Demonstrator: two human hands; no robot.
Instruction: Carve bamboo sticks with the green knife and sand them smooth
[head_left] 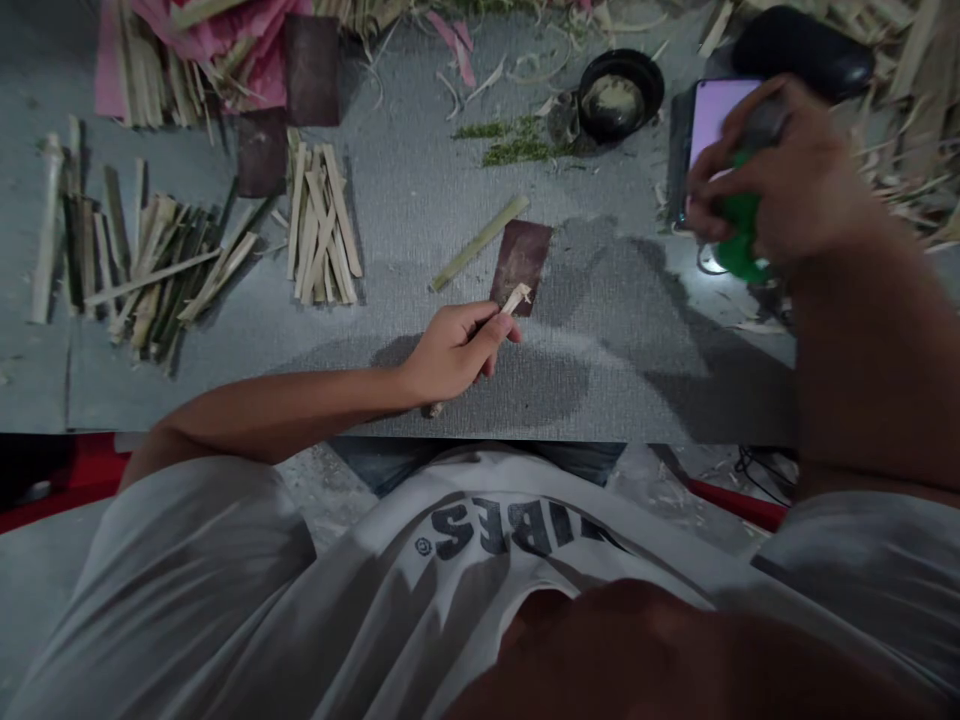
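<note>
My left hand (454, 352) is closed around a thin bamboo stick (516, 298) near the front of the table. The stick's pale, frayed tip points away from me, and its other end shows below the hand. Just beyond lies a brown rectangle of what looks like sandpaper (527, 255), dusted with powder. Left of that rests a loose greenish bamboo strip (480, 244). Over at the right, my right hand (802, 180), blurred, grips a green object with a dark grey top (741, 235). It is above a lit phone (709, 112); the fingers hide part of both.
Bamboo strips lie in a small pile (324, 230) and a larger pile (157, 265) at left. Behind them are pink plastic (262, 60) and dark sheets (311, 72). A black bowl (654, 85), green shavings (521, 140) and a black case (802, 52) are farther back.
</note>
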